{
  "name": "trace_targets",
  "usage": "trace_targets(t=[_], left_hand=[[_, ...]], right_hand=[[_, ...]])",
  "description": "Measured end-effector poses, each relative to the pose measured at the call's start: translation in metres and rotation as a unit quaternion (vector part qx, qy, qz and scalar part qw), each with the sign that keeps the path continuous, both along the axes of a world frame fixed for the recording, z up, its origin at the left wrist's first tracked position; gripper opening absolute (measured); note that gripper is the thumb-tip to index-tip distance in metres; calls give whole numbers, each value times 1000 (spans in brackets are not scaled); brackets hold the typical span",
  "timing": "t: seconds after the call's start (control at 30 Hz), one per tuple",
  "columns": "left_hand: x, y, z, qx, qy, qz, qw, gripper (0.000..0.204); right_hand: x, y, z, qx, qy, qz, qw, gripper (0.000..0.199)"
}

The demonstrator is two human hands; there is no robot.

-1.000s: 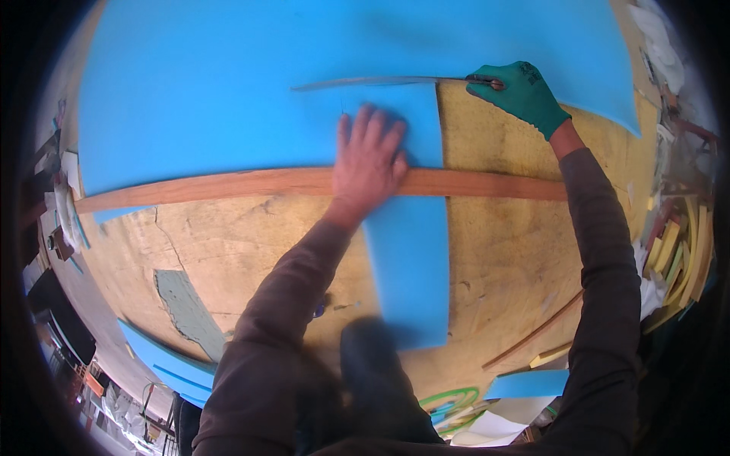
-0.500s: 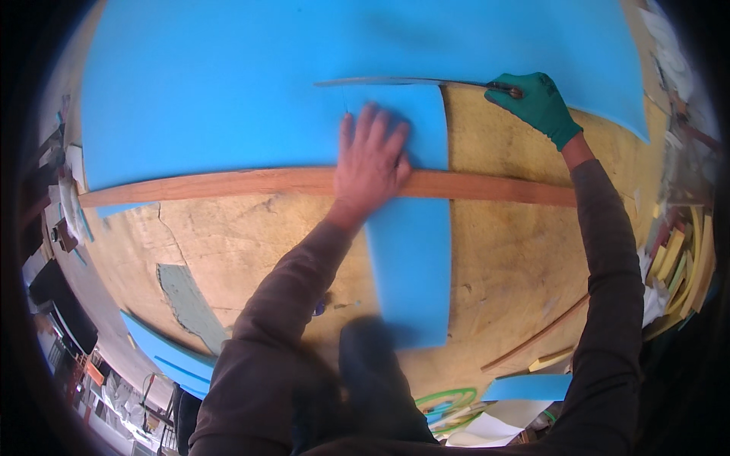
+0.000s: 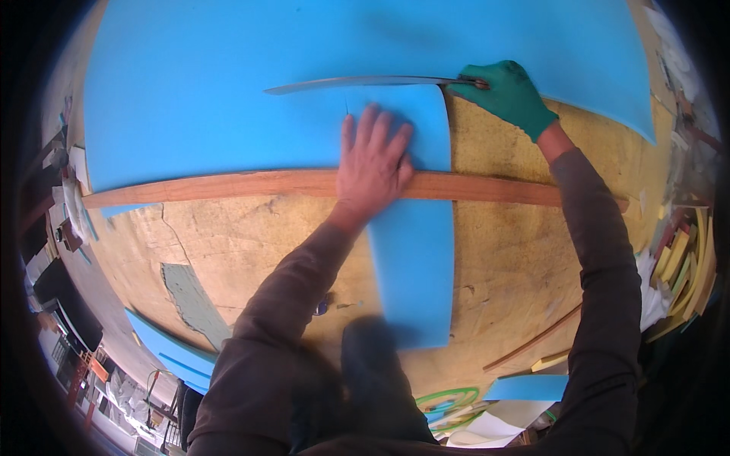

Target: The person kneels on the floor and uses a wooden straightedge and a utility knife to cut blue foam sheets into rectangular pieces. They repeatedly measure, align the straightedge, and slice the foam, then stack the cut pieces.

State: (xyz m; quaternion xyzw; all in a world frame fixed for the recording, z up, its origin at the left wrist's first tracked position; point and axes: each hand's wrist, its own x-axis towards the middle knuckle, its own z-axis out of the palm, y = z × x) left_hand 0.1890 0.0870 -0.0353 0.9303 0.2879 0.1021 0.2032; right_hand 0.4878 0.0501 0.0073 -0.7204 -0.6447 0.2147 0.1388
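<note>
A large blue foam sheet covers the far part of the wooden worktop, and a cut strip of it reaches toward me. Across the sheet lies a long reddish wooden batten. My bare left hand presses flat on batten and sheet, fingers spread. In its green glove, my right hand is closed round the handle of a long, thin-bladed knife. The blade points left over the sheet, just beyond my left fingertips, beside the cut edge. A short dark line runs in the foam near those fingertips.
A grey-green scrap lies on the worktop at left, and a thin wooden strip at lower right. Blue offcuts sit at the lower left edge. Foam strips are piled at the right. My knee rests near the blue strip.
My right hand has moved left and slightly away from me, carrying the knife, whose tip now reaches further left across the sheet. My left hand keeps its place on the batten.
</note>
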Motion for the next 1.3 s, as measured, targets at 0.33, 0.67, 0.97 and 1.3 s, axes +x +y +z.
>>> trace_targets(t=[0.33,0.67,0.97,1.3], left_hand=[[-2,3,2,-22,-12,9,1000,47],[-5,3,0,-13,-24,3,1000,46],[-15,5,1,-48,-89,5,995,56],[-30,13,1,-61,-186,22,980,59]], right_hand=[[45,-31,24,-96,-83,33,991,28],[98,-100,68,-126,-178,0,976,25],[-39,-384,109,-73,-109,-532,836,39],[-300,-435,6,-59,-35,-636,768,81]])
